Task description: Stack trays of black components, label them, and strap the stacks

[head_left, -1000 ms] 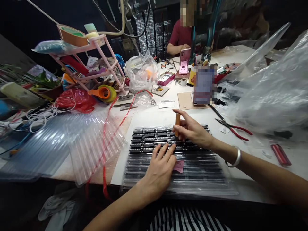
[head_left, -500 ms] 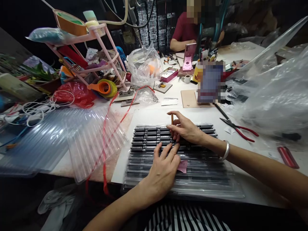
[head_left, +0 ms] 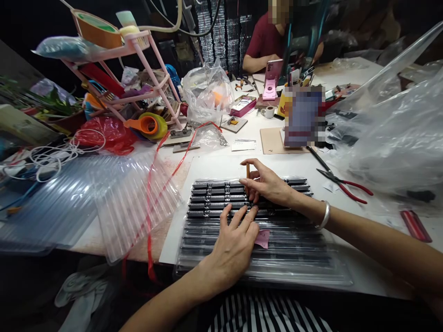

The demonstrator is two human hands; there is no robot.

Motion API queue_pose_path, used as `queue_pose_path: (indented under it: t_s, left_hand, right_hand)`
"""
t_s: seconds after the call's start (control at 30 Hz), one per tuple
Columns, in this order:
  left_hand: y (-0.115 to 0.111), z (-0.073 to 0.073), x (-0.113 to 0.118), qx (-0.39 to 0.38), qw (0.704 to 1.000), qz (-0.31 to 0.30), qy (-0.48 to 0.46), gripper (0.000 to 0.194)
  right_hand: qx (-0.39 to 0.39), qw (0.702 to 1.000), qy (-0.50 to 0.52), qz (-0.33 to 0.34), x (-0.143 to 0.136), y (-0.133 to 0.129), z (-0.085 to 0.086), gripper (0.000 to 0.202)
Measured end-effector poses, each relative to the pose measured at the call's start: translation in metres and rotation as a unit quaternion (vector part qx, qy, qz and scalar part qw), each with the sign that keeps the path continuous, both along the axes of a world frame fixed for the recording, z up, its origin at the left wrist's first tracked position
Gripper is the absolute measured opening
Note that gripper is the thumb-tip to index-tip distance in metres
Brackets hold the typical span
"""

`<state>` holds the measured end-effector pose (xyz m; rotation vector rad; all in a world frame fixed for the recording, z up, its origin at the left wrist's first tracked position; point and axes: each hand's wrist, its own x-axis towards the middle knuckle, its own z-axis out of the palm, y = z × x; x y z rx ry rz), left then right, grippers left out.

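A clear ribbed plastic tray [head_left: 294, 272] lies before me, with rows of black strip-like parts with fine teeth [head_left: 216, 197] in its far channels. My left hand [head_left: 235, 240] rests palm down across the tray, fingers extended and tips on the near rows. Just beyond those fingertips, my right hand [head_left: 268, 184] pinches a thin orange-brown stick-like tool [head_left: 248, 170], held upright. The tool's lower end is hidden behind my fingers, over the black parts. A pink paper slip [head_left: 262, 239] sits on the tray beside my left hand.
Clear ribbed sheets [head_left: 131, 207] and red ribbon [head_left: 149, 230] lie at the left. Red-handled pliers [head_left: 346, 186] and large plastic bags [head_left: 391, 138] are at the right. A pink rack [head_left: 157, 87] stands far left. Across the table sits a person [head_left: 259, 41] behind a phone on a pink stand [head_left: 270, 90].
Both hands and the tool hold nearly the same place. The camera view has shifted very slightly.
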<state>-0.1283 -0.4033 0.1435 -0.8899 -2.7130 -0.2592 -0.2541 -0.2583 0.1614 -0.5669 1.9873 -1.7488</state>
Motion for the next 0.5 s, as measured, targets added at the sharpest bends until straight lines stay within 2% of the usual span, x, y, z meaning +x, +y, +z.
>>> queue_pose_path:
  t_s: [0.5]
  left_hand:
    - [0.0010, 0.0001, -0.0010, 0.004, 1.000, 0.003, 0.003, 0.022]
  right_hand:
    - [0.003, 1.000, 0.006, 0.005, -0.0001, -0.0021, 0.0027, 0.044]
